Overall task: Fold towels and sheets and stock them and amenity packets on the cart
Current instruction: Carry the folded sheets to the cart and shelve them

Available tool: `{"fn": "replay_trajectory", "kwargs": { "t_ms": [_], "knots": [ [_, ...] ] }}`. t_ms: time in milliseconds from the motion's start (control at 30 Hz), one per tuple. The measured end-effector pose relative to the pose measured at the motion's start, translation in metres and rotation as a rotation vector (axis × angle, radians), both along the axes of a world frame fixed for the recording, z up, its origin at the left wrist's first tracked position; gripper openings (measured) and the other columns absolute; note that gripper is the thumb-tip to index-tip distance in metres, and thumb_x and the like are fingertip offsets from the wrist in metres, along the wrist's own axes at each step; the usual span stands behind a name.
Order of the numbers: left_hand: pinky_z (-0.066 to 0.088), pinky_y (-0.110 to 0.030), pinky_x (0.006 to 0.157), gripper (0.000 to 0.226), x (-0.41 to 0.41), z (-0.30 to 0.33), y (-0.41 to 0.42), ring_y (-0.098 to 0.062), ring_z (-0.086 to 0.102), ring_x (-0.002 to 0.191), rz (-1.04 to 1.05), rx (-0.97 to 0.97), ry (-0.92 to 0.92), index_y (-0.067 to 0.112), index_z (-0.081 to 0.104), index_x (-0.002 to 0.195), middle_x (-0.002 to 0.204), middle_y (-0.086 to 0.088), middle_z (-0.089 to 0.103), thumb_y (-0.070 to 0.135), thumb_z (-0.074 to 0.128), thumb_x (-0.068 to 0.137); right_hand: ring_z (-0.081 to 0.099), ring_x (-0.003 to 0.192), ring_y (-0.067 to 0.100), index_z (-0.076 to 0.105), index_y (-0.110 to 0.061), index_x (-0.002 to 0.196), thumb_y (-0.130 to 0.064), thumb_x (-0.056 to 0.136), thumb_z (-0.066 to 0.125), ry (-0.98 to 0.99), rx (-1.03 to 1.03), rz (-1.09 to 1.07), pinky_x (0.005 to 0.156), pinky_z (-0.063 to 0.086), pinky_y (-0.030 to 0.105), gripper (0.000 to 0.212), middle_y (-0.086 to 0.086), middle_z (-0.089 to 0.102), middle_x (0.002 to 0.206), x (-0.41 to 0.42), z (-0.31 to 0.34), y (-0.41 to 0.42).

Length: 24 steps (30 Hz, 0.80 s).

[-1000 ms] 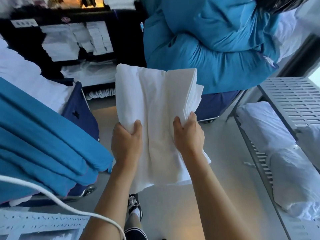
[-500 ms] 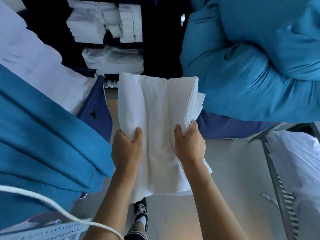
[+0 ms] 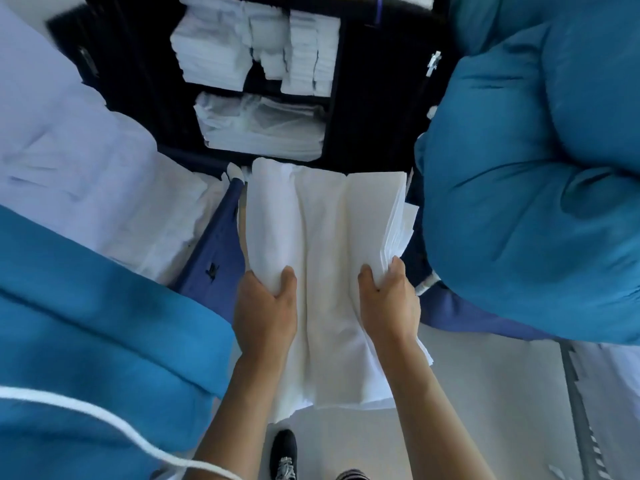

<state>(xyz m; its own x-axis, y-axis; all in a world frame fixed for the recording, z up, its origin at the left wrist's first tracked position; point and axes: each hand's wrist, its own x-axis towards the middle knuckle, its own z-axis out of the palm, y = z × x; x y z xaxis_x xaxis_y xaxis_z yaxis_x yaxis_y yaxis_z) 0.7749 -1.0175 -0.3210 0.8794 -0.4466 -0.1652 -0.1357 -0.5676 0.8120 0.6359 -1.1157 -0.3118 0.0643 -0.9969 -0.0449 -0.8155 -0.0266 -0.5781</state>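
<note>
Folded white sheets (image 3: 325,258), a layered stack, held out in front of the dark cart (image 3: 374,109). Left hand (image 3: 265,315) grips the left edge, thumb on top, fingers curled under. Right hand (image 3: 389,303) grips the right edge likewise. Cart shelves carry white linen stacks (image 3: 256,46). Blue bundles (image 3: 530,188) flank both sides.

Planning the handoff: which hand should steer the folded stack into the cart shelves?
Probably the right hand: it grips the folded sheets at their layered edge. The left hand grips the rolled side. The cart stands straight ahead.
</note>
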Motion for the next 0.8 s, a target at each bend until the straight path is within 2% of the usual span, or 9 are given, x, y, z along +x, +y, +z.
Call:
{"fn": "replay_trajectory", "kwargs": {
  "t_ms": [100,200,300,400,467,600,700,800],
  "knots": [
    [0.042,-0.024,0.055,0.051,0.019,0.007,-0.025,-0.018,0.063,0.083,0.018,-0.045,-0.001,0.017,0.057,0.114,0.099,0.004,0.064,0.063,0.054,0.093,0.059,0.083,0.031,0.047,-0.012,0.124,-0.048,0.100,0.045,0.002,-0.025,0.039,0.073,0.045,0.039,0.044,0.006,0.068,0.101,0.021,0.013,-0.029],
    [0.045,-0.029,0.058,0.056,0.036,0.016,-0.055,-0.021,0.065,0.086,0.032,-0.059,-0.039,0.015,0.056,0.121,0.102,0.003,0.065,0.064,0.052,0.092,0.062,0.082,0.031,0.047,-0.012,0.126,-0.049,0.100,0.046,-0.002,-0.063,0.050,0.070,0.043,0.037,0.045,0.007,0.068,0.102,0.038,0.024,-0.060],
    [0.053,-0.037,0.068,0.064,0.051,0.024,-0.089,-0.023,0.065,0.090,0.037,-0.092,-0.065,0.015,0.053,0.132,0.110,0.000,0.066,0.063,0.052,0.091,0.065,0.085,0.033,0.047,-0.012,0.127,-0.049,0.100,0.046,-0.033,-0.085,0.056,0.072,0.049,0.039,0.046,0.007,0.068,0.103,0.051,0.031,-0.093],
    [0.056,-0.040,0.073,0.064,0.063,0.026,-0.125,-0.022,0.065,0.093,0.045,-0.119,-0.088,0.016,0.052,0.135,0.115,0.001,0.066,0.062,0.052,0.091,0.065,0.080,0.030,0.047,-0.013,0.123,-0.050,0.100,0.046,-0.066,-0.080,0.066,0.072,0.055,0.041,0.043,0.004,0.067,0.095,0.064,0.032,-0.130],
    [0.056,-0.040,0.073,0.061,0.070,0.023,-0.150,-0.020,0.065,0.091,0.049,-0.123,-0.086,0.017,0.053,0.132,0.113,0.002,0.066,0.062,0.053,0.090,0.065,0.079,0.028,0.046,-0.013,0.124,-0.050,0.101,0.046,-0.074,-0.071,0.085,0.073,0.056,0.042,0.043,0.003,0.066,0.093,0.072,0.028,-0.157],
    [0.057,-0.040,0.071,0.053,0.078,0.018,-0.208,-0.020,0.066,0.086,0.066,-0.074,-0.062,0.017,0.057,0.120,0.103,0.004,0.066,0.061,0.053,0.092,0.069,0.088,0.028,0.046,-0.013,0.133,-0.049,0.102,0.046,-0.084,-0.015,0.115,0.079,0.059,0.046,0.048,0.003,0.069,0.106,0.081,0.019,-0.218],
    [0.049,-0.031,0.061,0.048,0.080,0.013,-0.259,-0.018,0.065,0.082,0.072,-0.045,-0.056,0.017,0.055,0.110,0.095,0.006,0.065,0.061,0.054,0.093,0.069,0.090,0.029,0.046,-0.013,0.135,-0.049,0.102,0.045,-0.071,0.018,0.100,0.081,0.058,0.047,0.049,0.004,0.070,0.108,0.086,0.013,-0.269],
    [0.056,-0.040,0.071,0.051,0.083,0.006,-0.318,-0.022,0.066,0.083,0.068,0.005,-0.043,0.016,0.056,0.110,0.099,0.002,0.065,0.064,0.054,0.092,0.070,0.094,0.032,0.043,-0.012,0.142,-0.051,0.102,0.045,-0.059,0.059,0.082,0.086,0.057,0.047,0.056,0.007,0.070,0.115,0.088,0.004,-0.327]
  ]
}}
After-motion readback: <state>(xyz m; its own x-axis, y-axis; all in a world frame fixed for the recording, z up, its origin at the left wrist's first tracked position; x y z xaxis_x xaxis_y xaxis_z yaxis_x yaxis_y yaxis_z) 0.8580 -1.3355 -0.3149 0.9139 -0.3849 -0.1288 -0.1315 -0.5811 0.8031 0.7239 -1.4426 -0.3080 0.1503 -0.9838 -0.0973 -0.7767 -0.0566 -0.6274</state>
